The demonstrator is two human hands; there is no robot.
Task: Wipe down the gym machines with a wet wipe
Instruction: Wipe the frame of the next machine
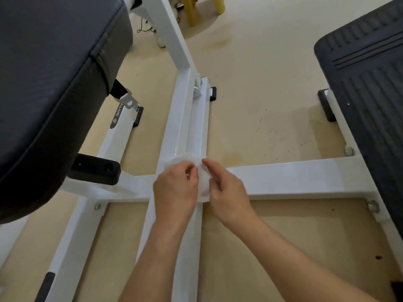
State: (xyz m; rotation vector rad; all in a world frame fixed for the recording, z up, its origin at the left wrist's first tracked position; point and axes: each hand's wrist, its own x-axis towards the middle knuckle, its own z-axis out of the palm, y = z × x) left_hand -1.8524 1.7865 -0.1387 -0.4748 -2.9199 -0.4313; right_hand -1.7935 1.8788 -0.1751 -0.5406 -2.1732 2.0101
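A white wet wipe (204,184) is bunched between my two hands, just above the crossing of the gym machine's white steel frame (290,177). My left hand (174,190) pinches the wipe's left side with curled fingers. My right hand (226,188) grips its right side. Both hands hover over the central beam (189,123), which runs away from me toward the upright post. Part of the wipe is hidden behind my fingers.
A black padded seat (48,83) overhangs at the left. A ribbed black footplate (370,88) fills the right edge. Black rubber feet (213,93) rest on the beige floor (261,73). Yellow stool legs (192,12) stand at the far top.
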